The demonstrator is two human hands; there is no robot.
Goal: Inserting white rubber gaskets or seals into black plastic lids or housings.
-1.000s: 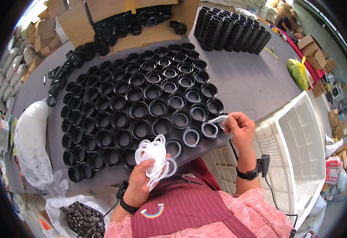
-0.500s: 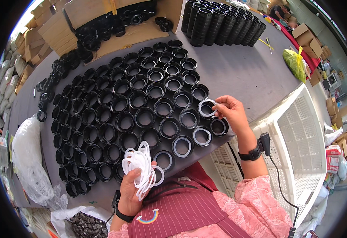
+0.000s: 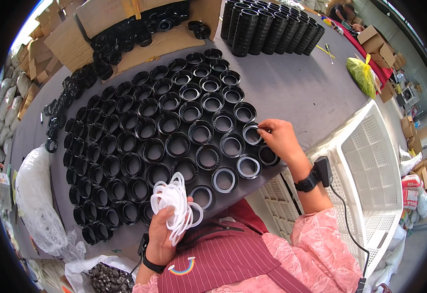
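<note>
My left hand [image 3: 162,238] is closed around a bunch of thin white plastic rings [image 3: 172,202], which fan out above the thumb near the table's front edge. My right hand [image 3: 281,140] pinches the edge of a single white ring [image 3: 244,133] lying in the mouth of a black ring-shaped part at the right side of the array. Rows of black ring-shaped parts [image 3: 178,145] cover the table's middle. Pale rings show inside several of those nearest me, among them one black part [image 3: 224,179] at the front edge. My right fingers partly cover the black part below them.
An open cardboard box [image 3: 125,63] of loose black rings spills onto the grey table [image 3: 291,88]. Stacked black columns [image 3: 267,31] stand at the back. White plastic crates [image 3: 365,146] are at right, a yellow bag [image 3: 362,75] beyond. A clear plastic bag [image 3: 37,190] lies left.
My right hand has moved slightly left and down, bringing the white ring from above the black part into its mouth. My left hand has stayed nearly still with its bunch.
</note>
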